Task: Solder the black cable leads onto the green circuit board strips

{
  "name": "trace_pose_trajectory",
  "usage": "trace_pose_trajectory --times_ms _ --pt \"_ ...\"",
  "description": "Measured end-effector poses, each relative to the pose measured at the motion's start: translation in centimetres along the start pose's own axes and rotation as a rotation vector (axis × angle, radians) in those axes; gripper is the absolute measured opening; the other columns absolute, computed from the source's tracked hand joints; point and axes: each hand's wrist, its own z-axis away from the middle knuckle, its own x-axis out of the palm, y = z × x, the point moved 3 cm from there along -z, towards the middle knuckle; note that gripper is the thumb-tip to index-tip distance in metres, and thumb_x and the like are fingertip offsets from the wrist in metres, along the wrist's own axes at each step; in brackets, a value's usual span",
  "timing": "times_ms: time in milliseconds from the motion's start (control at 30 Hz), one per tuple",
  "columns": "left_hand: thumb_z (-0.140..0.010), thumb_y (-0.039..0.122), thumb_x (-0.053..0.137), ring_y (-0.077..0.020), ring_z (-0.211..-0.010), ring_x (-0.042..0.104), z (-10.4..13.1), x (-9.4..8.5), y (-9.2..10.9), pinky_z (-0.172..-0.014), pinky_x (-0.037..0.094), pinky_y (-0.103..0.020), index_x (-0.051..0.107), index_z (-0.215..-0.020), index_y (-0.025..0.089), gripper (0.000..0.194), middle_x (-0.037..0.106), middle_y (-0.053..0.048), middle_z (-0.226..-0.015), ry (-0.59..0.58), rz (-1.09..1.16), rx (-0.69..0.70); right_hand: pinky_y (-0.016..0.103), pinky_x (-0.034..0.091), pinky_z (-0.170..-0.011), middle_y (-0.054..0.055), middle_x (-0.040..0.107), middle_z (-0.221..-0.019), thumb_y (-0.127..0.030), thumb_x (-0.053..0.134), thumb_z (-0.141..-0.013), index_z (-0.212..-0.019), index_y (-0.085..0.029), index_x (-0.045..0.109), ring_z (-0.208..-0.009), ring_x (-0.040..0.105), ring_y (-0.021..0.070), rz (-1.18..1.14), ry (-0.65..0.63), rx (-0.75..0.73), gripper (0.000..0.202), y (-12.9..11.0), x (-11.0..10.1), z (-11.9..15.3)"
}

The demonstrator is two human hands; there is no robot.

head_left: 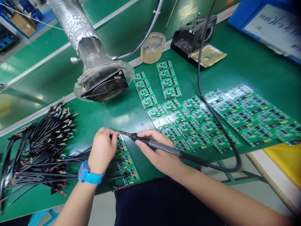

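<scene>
My right hand (162, 150) grips a soldering iron (162, 147), its tip pointing left at the top end of a green circuit board strip (128, 160). Close by that tip, my left hand (104, 146) has its fingers pinched together at the board's upper left edge; what sits between them is hidden. Black cables with coloured wire ends (128, 174) join the lower part of this strip. A blue wrist strap (91, 174) is round my left wrist.
A cable bundle (47, 141) lies left. More circuit boards (195, 122) cover the right side. Above hangs a fume extractor fan (105, 88). Behind stand a round tan container (152, 48) and a soldering iron stand (188, 40). The iron's cord (199, 75) loops across the right.
</scene>
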Motion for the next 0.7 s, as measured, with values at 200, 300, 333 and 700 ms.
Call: trace_pose_trajectory --times_ms 200,300,333,700 --pt "-0.08 0.023 0.05 -0.0194 -0.072 0.057 -0.5 -0.3 0.1 -0.07 0.043 -0.031 0.061 -0.069 0.016 0.018 0.06 -0.006 -0.074 -0.078 -0.025 -0.1 0.024 0.05 -0.06 0.0 0.066 -0.074 -0.022 0.058 -0.076 -0.081 -0.02 0.059 -0.066 0.062 0.0128 -0.036 0.055 0.006 0.006 -0.1 -0.5 -0.1" --pt "-0.078 0.025 0.05 -0.0196 -0.072 0.057 -0.7 -0.5 0.1 -0.071 0.043 -0.031 0.062 -0.068 0.016 0.018 0.061 -0.006 -0.075 -0.122 -0.022 -0.138 0.023 0.05 -0.057 -0.001 0.065 -0.072 -0.021 0.057 -0.076 -0.081 -0.02 0.057 -0.063 0.061 0.0122 -0.073 0.075 0.007 0.005 -0.2 -0.6 -0.1" --pt "-0.078 0.026 0.05 -0.0195 -0.073 0.057 -0.8 -0.6 0.1 -0.071 0.043 -0.03 0.062 -0.068 0.017 0.018 0.061 -0.006 -0.075 -0.135 -0.018 -0.146 0.023 0.05 -0.058 0.0 0.065 -0.073 -0.021 0.058 -0.076 -0.081 -0.02 0.057 -0.064 0.061 0.0123 -0.069 0.064 0.008 0.005 -0.2 -0.6 -0.1" --pt "-0.076 0.027 0.048 -0.0184 -0.07 0.059 -1.2 -0.7 -0.1 -0.068 0.044 -0.029 0.062 -0.065 0.017 0.02 0.062 -0.005 -0.075 -0.177 -0.002 -0.175 0.024 0.049 -0.065 0.0 0.063 -0.08 -0.017 0.058 -0.076 -0.083 -0.021 0.06 -0.072 0.061 0.0124 -0.03 -0.024 -0.054 0.008 0.1 0.0 0.0"
